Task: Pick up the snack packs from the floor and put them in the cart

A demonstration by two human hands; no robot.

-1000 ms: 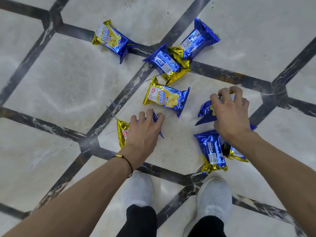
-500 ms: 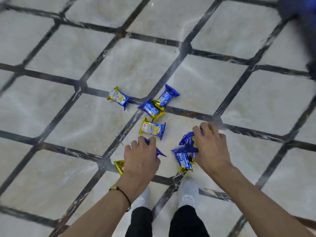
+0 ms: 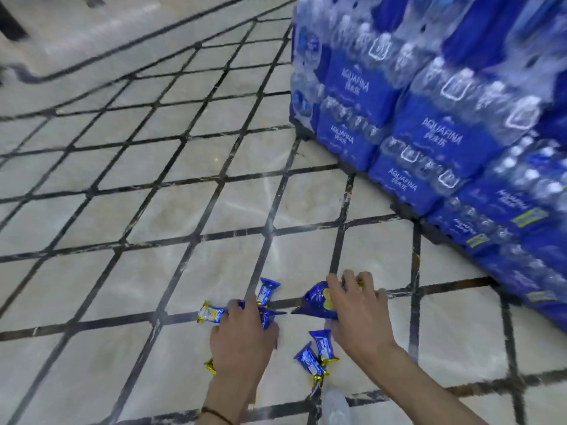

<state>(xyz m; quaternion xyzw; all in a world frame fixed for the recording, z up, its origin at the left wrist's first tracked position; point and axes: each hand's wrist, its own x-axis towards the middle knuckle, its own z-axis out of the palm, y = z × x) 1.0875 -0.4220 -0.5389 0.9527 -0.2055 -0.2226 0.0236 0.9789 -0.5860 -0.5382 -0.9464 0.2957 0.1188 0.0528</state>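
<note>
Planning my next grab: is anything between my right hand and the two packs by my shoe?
Nothing visible. Both packs lie on open floor just beside the right hand, though it grips another pack.

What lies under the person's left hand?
A blue and gold foil snack pack: its blue end and gold end stick out past the left hand. Its middle is covered.

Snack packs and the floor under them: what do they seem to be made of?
Snack packs: likely thin metallised plastic film, glossy blue and gold, with crimped ends. Floor: probably polished marble or marble-look tile, pale with dark veined strips, showing glare.
</note>
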